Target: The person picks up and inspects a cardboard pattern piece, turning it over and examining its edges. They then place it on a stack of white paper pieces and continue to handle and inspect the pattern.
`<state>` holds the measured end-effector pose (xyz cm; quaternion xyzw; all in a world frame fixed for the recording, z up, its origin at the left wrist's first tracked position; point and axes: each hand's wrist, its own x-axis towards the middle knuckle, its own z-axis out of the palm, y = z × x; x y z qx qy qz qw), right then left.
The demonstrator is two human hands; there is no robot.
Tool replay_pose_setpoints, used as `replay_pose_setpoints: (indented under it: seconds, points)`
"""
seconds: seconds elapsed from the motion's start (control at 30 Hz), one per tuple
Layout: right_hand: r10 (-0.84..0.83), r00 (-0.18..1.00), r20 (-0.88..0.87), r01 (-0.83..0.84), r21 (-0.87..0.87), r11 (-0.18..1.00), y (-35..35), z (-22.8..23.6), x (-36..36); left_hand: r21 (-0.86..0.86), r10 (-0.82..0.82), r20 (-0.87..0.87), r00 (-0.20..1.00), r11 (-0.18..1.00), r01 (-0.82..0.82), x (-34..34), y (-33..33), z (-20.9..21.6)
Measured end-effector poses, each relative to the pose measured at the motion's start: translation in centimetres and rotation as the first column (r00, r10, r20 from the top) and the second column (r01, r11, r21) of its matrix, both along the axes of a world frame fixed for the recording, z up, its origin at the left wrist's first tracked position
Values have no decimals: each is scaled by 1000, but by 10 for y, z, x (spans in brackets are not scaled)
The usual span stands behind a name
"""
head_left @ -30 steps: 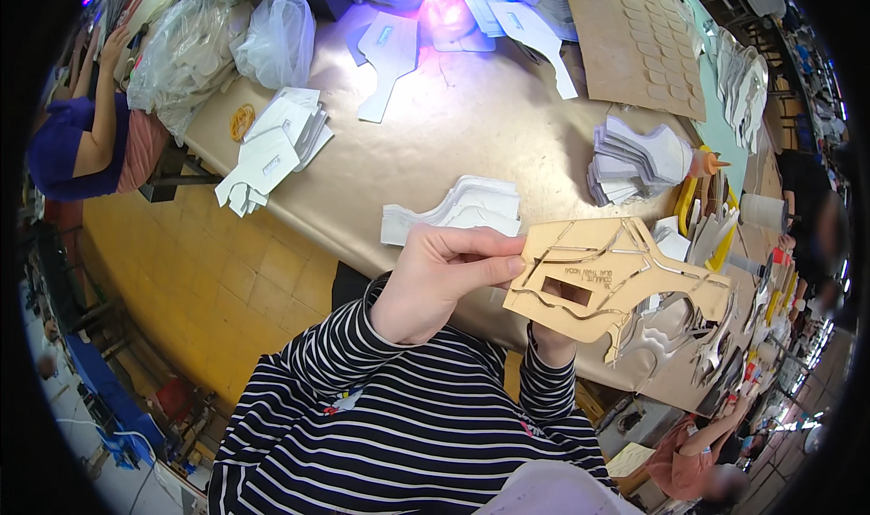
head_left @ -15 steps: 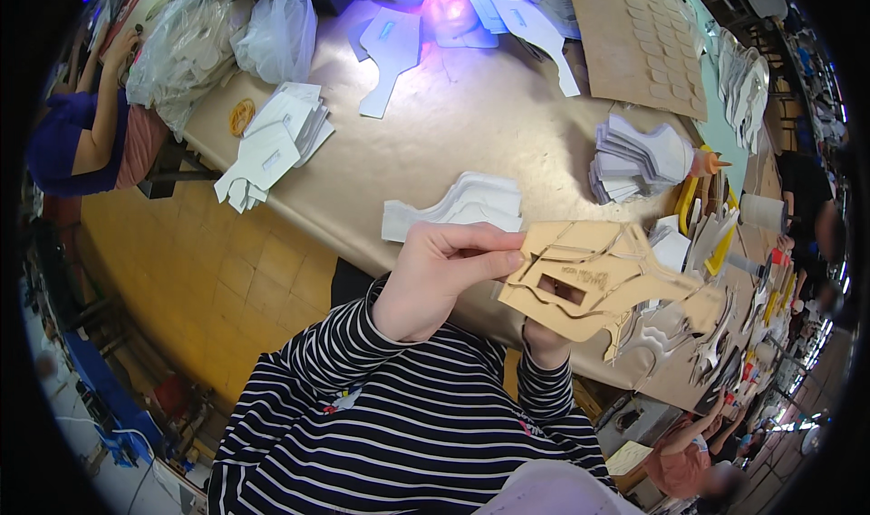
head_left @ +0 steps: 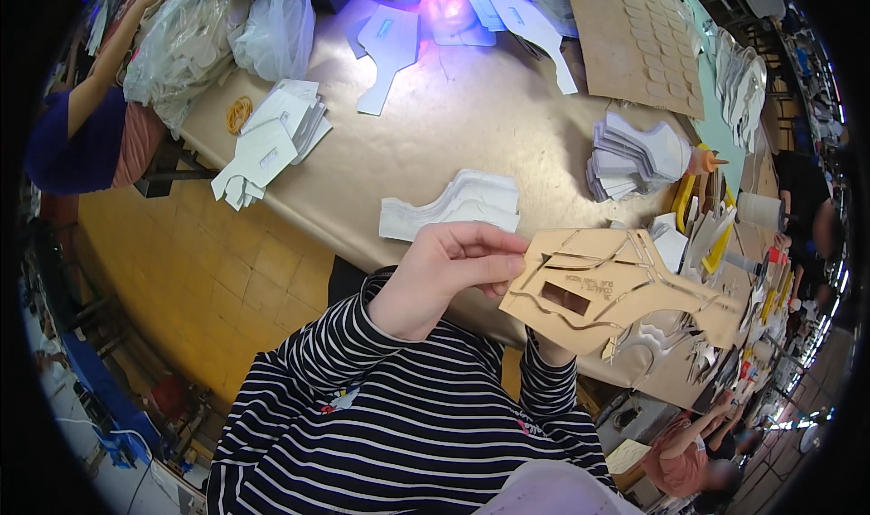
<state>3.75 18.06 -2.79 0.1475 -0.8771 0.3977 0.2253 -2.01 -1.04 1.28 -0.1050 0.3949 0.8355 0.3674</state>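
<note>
Pinched by its left end in my left hand (head_left: 462, 269) is a flat tan template (head_left: 625, 284) with a rectangular window and curved slots cut through it. Thumb and fingers close on its edge. My right hand (head_left: 552, 352) is behind the template; only a bit near the wrist shows above the striped cuff, so its fingers and grip are hidden. Just beyond my left hand lies a stack of white curved cut pieces (head_left: 462, 203) on the table. Farther right sits another stack of pale pieces (head_left: 634, 157).
The table (head_left: 453, 134) is covered in brown sheet. On it are white pieces (head_left: 285, 130), rubber bands (head_left: 238, 115), plastic bags (head_left: 276, 35), a brown board (head_left: 634, 35), an orange-tipped bottle (head_left: 707, 160) and a yellow holder with tools (head_left: 720, 243). A person (head_left: 77, 139) stands at the left.
The template has tilted to face me more squarely and moved slightly right and down. Less of my right hand shows behind it. The person at the left has raised an arm.
</note>
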Motion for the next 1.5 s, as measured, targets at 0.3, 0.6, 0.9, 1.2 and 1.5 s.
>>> replay_pose_setpoints:
  seconds: [0.3,0.6,0.9,1.2,1.5]
  points:
    - [-45,998,33,47,-68,997,0,-2,-1,119,-7,75,997,993,-2,-5,1,0]
    - [580,725,371,63,-875,480,7,-13,15,48,106,-91,990,994,-102,-5,3,-4]
    - [-37,979,202,42,-21,999,-2,-6,12,8,146,-54,988,989,-146,-1,6,-7]
    - [-81,987,141,104,-164,981,-15,6,2,30,138,-22,990,990,-138,1,6,-8]
    - [-111,994,11,108,166,980,-20,13,6,33,160,-29,987,987,-159,7,9,-9]
